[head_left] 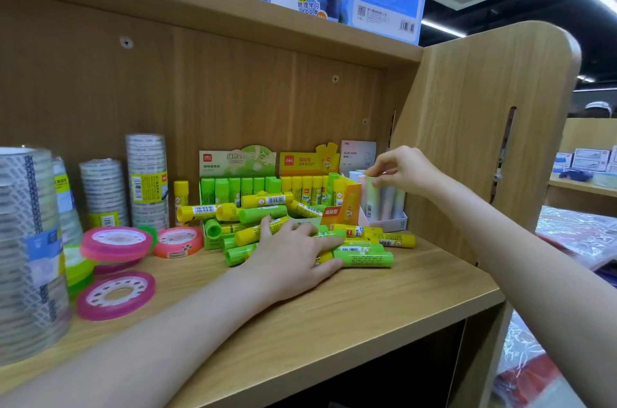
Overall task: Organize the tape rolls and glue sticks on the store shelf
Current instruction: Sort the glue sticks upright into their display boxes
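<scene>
On the shelf (384, 300), glue sticks (364, 257) lie under the left hand (293, 260).

A light wood-grain shelf (384, 300) holds loose glue sticks (364, 259) in bright green and yellow, each with a white barcode label, in front of a green display box (237, 163) and a yellow and orange display box (307, 162). Pastel pink, blue and green sticks (384, 204) stand in a white box (397, 220). At left are clear tape stacks (147, 180) with yellow labels, and flat pink tape rolls (117, 294) with white perforated centres.
</scene>
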Available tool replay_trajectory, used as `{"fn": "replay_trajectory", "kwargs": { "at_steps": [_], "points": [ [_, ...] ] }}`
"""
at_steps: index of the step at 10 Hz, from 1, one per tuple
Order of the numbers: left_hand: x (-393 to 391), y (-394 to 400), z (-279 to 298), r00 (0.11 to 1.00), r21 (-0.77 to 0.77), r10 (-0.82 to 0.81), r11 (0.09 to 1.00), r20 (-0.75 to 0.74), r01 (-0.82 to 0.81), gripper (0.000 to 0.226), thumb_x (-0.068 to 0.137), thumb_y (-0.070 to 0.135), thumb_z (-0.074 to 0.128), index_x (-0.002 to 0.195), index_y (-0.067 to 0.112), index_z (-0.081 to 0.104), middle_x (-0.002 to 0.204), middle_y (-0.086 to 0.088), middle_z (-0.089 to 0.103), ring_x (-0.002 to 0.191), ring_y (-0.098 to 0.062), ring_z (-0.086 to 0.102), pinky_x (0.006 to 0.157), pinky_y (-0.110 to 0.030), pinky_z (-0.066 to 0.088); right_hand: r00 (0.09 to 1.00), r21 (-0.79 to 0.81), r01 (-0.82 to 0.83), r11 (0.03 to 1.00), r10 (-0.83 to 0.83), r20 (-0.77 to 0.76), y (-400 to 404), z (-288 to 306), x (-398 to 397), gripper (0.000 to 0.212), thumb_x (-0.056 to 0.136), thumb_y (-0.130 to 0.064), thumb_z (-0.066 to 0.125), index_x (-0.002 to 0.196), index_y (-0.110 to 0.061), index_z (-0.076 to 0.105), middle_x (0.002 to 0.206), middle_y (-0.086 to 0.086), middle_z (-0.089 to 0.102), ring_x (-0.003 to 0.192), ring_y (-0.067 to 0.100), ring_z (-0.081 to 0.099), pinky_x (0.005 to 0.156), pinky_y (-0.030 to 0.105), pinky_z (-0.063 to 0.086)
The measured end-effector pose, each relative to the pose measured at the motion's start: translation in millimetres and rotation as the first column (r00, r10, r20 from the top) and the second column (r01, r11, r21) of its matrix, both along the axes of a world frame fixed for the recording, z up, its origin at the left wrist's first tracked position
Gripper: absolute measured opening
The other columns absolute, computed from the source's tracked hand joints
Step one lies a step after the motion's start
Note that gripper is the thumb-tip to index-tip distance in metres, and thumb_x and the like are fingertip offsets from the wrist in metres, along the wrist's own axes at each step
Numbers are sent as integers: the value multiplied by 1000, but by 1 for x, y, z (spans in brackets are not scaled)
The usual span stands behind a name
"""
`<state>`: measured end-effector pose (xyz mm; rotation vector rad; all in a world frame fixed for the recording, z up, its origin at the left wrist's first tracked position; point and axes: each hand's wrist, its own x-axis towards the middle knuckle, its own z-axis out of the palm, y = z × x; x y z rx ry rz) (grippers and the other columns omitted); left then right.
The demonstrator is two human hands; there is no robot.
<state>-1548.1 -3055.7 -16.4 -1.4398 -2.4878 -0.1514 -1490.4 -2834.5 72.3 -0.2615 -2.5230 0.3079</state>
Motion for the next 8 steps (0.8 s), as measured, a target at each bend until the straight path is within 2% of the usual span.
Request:
{"fn": "replay_trajectory", "kwargs": {
  "at_steps": [2,3,4,5,6,8],
  "points": [
    [0,0,-1,1000,4,-1,1000,-3,1,47,93,61,26,139,52,27,147,2,33,139,-20,22,112,-60,4,993,8,53,999,-52,-106,5,-12,7,13,78,-6,72,91,-3,72,95,9,70,84,13,60,79,20,44],
    [0,1,-2,1000,2,2,1000,-6,-2,47,92,61,26,139,52,27,147,2,33,139,-20,22,112,-60,4,987,12,108,994,-106,-123,15,-16,13,16,76,-7,74,91,-3,73,92,11,71,78,12,57,65,3,38],
    [-1,2,-2,1000,-4,5,1000,-11,-5,48,92,62,26,139,52,26,147,2,33,139,-21,23,111,-60,5,985,19,92,996,-89,-150,18,-21,16,17,77,-6,73,94,-4,73,93,11,71,77,11,57,62,-1,35],
    [-1,1,-2,1000,-7,5,1000,-17,-5,48,92,62,25,139,52,26,147,2,33,138,-22,23,111,-60,5,984,18,59,998,-55,-172,16,-27,15,18,82,-5,67,100,-6,71,103,7,71,92,12,60,79,12,38],
    [-1,2,-1,1000,-8,8,1000,-17,-8,48,92,62,25,139,52,26,147,2,33,138,-22,24,112,-59,5,977,29,36,999,-29,-210,11,-33,11,16,87,-5,61,100,-6,70,109,4,69,106,18,61,86,18,37],
    [0,1,-1,1000,-1,7,1000,-16,-7,47,92,61,26,139,52,26,146,1,34,137,-21,24,112,-59,5,968,-9,55,998,-55,-244,0,-38,-10,21,91,-5,53,102,-8,71,107,9,69,104,25,59,80,21,38]
  ]
}}
